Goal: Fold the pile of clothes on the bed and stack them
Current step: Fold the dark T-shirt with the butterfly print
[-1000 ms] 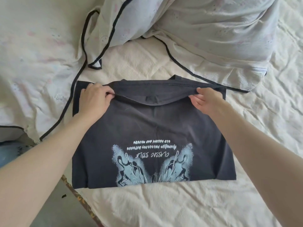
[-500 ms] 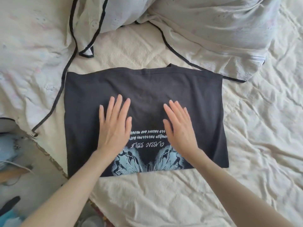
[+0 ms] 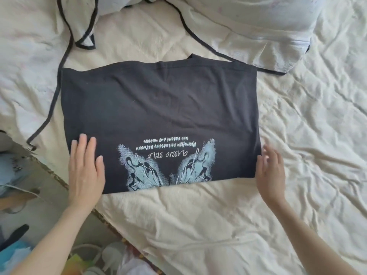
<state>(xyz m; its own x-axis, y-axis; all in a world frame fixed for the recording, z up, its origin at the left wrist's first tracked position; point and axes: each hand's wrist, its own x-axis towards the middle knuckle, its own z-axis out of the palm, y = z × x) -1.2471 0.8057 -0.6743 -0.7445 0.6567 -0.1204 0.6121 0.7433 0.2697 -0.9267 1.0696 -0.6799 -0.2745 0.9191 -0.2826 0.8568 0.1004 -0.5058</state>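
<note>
Cream, wrinkled bedding covers the bed [image 3: 198,225], whose near-left edge runs diagonally past a cluttered floor [image 3: 29,195]. Along the bed's left side lies a pale quilt with black piping [image 3: 29,66]. Next comes the left hand [image 3: 85,171], flat with straight fingers, pressing the near-left corner of the dark T-shirt [image 3: 158,108]. The T-shirt lies folded into a wide rectangle across the middle of the bed, its pale blue butterfly print [image 3: 166,167] and upside-down lettering along the near edge. At the shirt's near-right corner is the right hand [image 3: 270,171], fingers loosely extended and touching the cloth's edge, slightly blurred. Beyond, at the far-right corner, sits a pale pillow [image 3: 258,22].
</note>
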